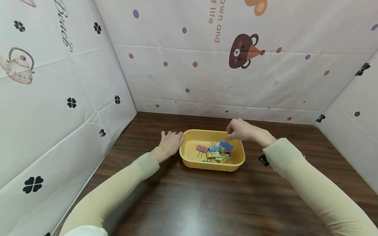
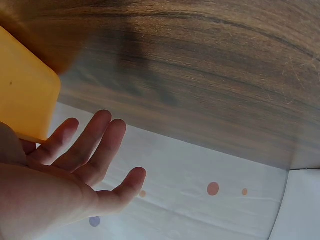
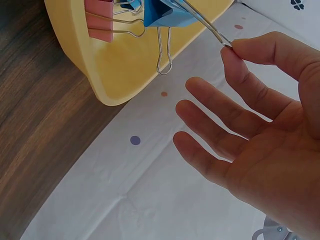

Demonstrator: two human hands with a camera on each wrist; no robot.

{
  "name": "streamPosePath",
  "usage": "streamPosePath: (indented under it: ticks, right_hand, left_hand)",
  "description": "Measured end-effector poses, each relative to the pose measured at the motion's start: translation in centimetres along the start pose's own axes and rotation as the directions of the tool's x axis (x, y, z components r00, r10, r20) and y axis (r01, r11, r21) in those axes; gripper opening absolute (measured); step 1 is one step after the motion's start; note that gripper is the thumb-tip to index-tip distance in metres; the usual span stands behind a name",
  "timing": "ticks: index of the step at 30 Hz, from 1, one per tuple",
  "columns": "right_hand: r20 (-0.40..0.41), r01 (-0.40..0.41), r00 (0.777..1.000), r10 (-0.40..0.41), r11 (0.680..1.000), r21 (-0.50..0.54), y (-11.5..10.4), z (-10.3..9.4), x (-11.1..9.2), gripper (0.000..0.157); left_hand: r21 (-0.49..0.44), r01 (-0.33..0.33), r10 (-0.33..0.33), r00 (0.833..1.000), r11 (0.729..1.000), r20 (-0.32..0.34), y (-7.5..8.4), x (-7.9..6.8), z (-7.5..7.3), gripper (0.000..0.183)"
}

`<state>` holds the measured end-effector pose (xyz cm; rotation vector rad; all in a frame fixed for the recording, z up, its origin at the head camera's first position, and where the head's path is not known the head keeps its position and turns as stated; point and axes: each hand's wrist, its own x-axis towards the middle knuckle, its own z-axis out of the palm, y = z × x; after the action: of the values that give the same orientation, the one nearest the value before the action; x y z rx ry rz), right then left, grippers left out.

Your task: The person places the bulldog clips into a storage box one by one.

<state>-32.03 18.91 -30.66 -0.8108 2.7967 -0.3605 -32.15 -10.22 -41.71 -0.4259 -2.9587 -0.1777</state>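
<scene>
A yellow tray (image 1: 195, 165) holds several binder clips in pink, blue and yellow. My left hand (image 1: 170, 143) is at its left rim; in the left wrist view the thumb side grips the tray's edge (image 2: 30, 95), while the other fingers (image 2: 90, 145) spread loosely outside. Over the tray's right end, my right hand (image 1: 240, 129) pinches a wire handle of a blue binder clip (image 1: 226, 146) between thumb and index finger. That clip (image 3: 172, 14) hangs tilted, its other handle dangling. A pink binder clip (image 3: 100, 20) lies beyond it inside the tray.
The tray stands on a dark wood table (image 1: 189, 196), near its back edge. White patterned sheets (image 1: 206, 82) rise behind it and on both sides. A dark item (image 1: 263, 160) shows by the right wrist.
</scene>
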Motion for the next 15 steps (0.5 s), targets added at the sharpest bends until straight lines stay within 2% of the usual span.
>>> streamPosePath:
  ticks: [6, 11, 15]
  right_hand:
    - [-0.019, 0.025, 1.000, -0.025, 1.000, -0.016, -0.2, 0.0, 0.0, 0.015]
    - [-0.025, 0.014, 1.000, -0.014, 1.000, -0.018, -0.2, -0.3, -0.2, 0.013]
    - [-0.068, -0.003, 0.998, 0.001, 1.000, -0.030, 0.2, -1.0, -0.7, 0.010]
  left_hand:
    - [0.006, 0.000, 0.000, 1.000, 1.000, 0.009, 0.0, 0.0, 0.0, 0.041]
    - [0.008, -0.002, 0.001, 1.000, 1.000, 0.017, 0.1, 0.0, 0.0, 0.041]
    - [0.007, 0.002, -0.002, 1.000, 1.000, 0.015, 0.0, 0.0, 0.0, 0.041]
